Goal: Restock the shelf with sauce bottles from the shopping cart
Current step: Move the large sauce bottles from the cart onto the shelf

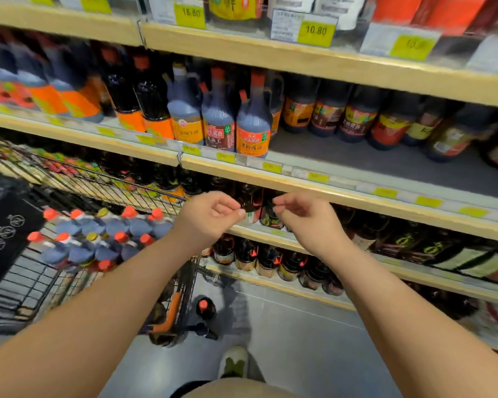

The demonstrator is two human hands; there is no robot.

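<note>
Several dark sauce bottles with red and yellow caps [104, 239] lie in the wire shopping cart [98, 185] at the left. On the middle shelf [357, 168] stand three jugs with orange labels [252, 124]; a bare stretch of shelf lies to their right. My left hand [210, 216] and my right hand [305, 216] hover side by side in front of the lower shelf edge, fingers loosely curled, holding nothing.
Rows of dark bottles fill the shelves above and below [270, 259]. Yellow price tags [315, 31] line the shelf edges. A black bag or seat flap [3, 234] sits in the cart. One bottle [206, 308] rests low on the cart's frame. My shoe [233, 363] is on the grey floor.
</note>
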